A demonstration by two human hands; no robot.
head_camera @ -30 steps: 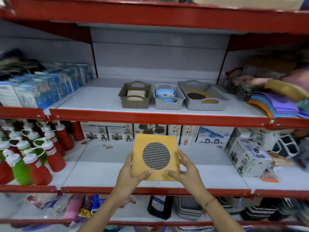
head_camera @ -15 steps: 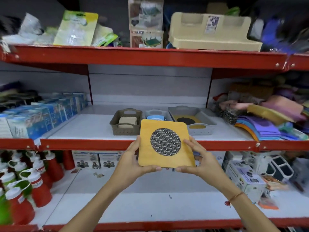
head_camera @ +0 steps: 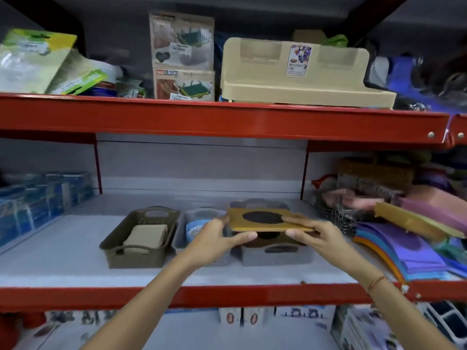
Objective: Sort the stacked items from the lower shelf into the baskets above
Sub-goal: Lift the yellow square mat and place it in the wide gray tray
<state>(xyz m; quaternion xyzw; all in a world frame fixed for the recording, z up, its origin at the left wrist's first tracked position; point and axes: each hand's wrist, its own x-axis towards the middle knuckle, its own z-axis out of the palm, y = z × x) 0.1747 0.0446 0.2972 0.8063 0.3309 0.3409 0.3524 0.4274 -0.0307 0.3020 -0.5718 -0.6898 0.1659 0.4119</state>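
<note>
A square yellow mat with a round black mesh centre (head_camera: 262, 219) lies almost flat in both my hands, just above the right grey basket (head_camera: 276, 256). My left hand (head_camera: 217, 238) grips its near left edge and my right hand (head_camera: 313, 234) grips its near right edge. Another yellow mat inside that basket is mostly hidden under the held one. The middle grey basket (head_camera: 182, 238) holds a blue round item (head_camera: 194, 227). The brown basket (head_camera: 137, 238) on the left holds a beige pad (head_camera: 146, 234).
The three baskets stand on a white shelf with a red front rail (head_camera: 177, 296). Blue boxes (head_camera: 38, 200) line the left; folded purple and orange mats (head_camera: 409, 246) pile at the right. A red shelf (head_camera: 227, 120) overhead carries a beige tray and packets.
Both hands have lifted the yellow mat from the lower shelf up to the basket shelf and tipped it from facing me to nearly flat over the right grey basket. My view has risen.
</note>
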